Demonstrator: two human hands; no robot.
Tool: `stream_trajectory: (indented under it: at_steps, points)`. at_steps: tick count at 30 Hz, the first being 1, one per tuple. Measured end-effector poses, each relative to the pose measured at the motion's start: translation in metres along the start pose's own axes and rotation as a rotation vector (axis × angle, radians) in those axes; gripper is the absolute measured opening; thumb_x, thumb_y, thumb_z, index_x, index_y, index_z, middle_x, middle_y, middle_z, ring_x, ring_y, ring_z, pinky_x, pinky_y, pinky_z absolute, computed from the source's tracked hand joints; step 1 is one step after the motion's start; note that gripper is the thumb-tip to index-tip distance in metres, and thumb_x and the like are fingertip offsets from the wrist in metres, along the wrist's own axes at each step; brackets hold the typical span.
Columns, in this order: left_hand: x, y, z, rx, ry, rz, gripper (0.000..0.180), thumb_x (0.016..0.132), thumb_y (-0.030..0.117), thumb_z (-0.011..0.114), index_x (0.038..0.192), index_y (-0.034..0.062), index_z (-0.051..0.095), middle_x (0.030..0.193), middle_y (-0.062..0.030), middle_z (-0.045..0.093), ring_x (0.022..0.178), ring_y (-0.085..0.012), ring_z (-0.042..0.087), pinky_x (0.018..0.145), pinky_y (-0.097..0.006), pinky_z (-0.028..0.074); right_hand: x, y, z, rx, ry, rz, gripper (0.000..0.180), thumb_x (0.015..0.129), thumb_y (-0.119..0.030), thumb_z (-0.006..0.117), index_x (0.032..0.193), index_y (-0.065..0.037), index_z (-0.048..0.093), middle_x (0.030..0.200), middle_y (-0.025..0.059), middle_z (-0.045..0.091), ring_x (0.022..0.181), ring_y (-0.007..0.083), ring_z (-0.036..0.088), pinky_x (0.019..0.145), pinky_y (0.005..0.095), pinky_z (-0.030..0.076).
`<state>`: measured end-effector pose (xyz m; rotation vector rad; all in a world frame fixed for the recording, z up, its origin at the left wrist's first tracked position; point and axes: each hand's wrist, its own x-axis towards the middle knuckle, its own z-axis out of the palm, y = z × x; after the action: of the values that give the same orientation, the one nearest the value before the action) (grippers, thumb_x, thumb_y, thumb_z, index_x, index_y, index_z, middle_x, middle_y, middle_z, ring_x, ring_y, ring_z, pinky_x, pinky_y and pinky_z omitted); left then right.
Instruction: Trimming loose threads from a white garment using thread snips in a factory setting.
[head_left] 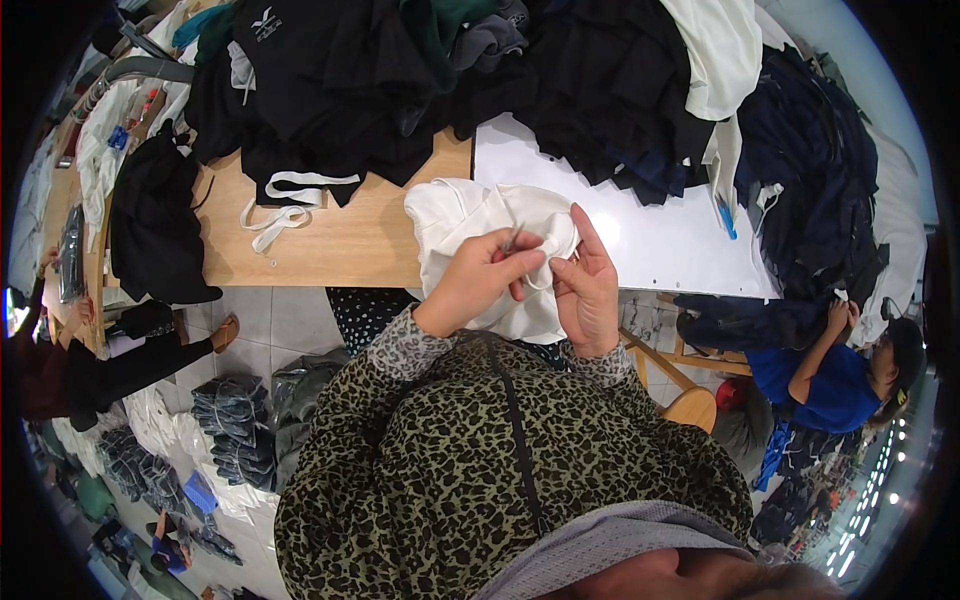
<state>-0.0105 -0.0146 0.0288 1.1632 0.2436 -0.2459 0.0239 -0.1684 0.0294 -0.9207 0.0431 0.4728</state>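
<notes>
White cloth [445, 215] lies bunched at the near edge of the tabletop [380, 240], part of it hanging over, both hands on it. From my remote head view I log the left hand [462, 288] with fingers curled nearly closed, pinching a fold; a small grey object shows among them, too small for me to identify. Right hand [588, 295]: index finger extended, thumb bent in toward it, a fold of the cloth gripped between. Also noted: black garments [330, 75] piled along the far side, a looped white strip [290, 215] to the left, a slim blue object [727, 222] to the right.
</notes>
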Motion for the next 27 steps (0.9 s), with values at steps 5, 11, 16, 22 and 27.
stream_trajectory:
  at_steps: [5, 11, 16, 22, 27]
  points:
    - [0.0021, -0.0073, -0.0005, -0.067, -0.018, -0.009, 0.015, 0.088, 0.017, 0.061, 0.091, 0.0023, 0.057, 0.071, 0.0035, 0.054, 0.053, -0.0023, 0.045, 0.047, -0.015, 0.035, -0.0006, -0.0003, -0.002, -0.019, 0.045, -0.065, 0.075, 0.077, 0.013, 0.054, 0.142, 0.0, 0.019, 0.134, 0.0144, 0.036, 0.115, 0.0214, 0.047, 0.095, 0.0304, 0.042]
    - [-0.0021, -0.0053, -0.0029, -0.136, 0.017, -0.071, 0.014, 0.088, 0.017, 0.059, 0.091, 0.0033, 0.057, 0.069, 0.0049, 0.052, 0.054, -0.0019, 0.045, 0.047, -0.016, 0.035, -0.0026, -0.0021, 0.0009, -0.072, 0.035, -0.102, 0.082, 0.075, 0.014, 0.056, 0.143, 0.0, 0.013, 0.137, 0.0145, 0.031, 0.119, 0.0247, 0.043, 0.097, 0.0327, 0.041]
    - [-0.0022, -0.0081, -0.0025, -0.116, 0.022, -0.053, 0.014, 0.088, 0.017, 0.059, 0.091, 0.0032, 0.057, 0.069, 0.0051, 0.052, 0.054, -0.002, 0.044, 0.047, -0.016, 0.034, -0.0022, 0.0001, 0.0029, -0.134, 0.039, -0.105, 0.087, 0.073, 0.015, 0.057, 0.143, -0.001, 0.009, 0.137, 0.0143, 0.031, 0.118, 0.0249, 0.044, 0.098, 0.034, 0.039]
    - [-0.0016, -0.008, -0.0023, -0.12, 0.015, -0.049, 0.014, 0.088, 0.016, 0.06, 0.091, 0.0028, 0.057, 0.069, 0.0049, 0.052, 0.054, -0.0022, 0.043, 0.047, -0.016, 0.034, -0.0008, 0.0024, 0.0001, -0.147, 0.016, -0.108, 0.089, 0.072, 0.016, 0.057, 0.144, -0.002, 0.008, 0.136, 0.0142, 0.032, 0.117, 0.024, 0.044, 0.097, 0.0341, 0.039]
    - [-0.0013, -0.006, -0.0035, -0.145, 0.0, -0.086, 0.014, 0.088, 0.016, 0.06, 0.09, 0.0025, 0.057, 0.069, 0.0047, 0.052, 0.054, -0.0021, 0.043, 0.047, -0.016, 0.034, 0.0, 0.0038, -0.0015, -0.12, -0.005, -0.117, 0.088, 0.073, 0.016, 0.056, 0.144, -0.003, 0.008, 0.135, 0.0144, 0.034, 0.118, 0.0235, 0.044, 0.097, 0.0338, 0.039]
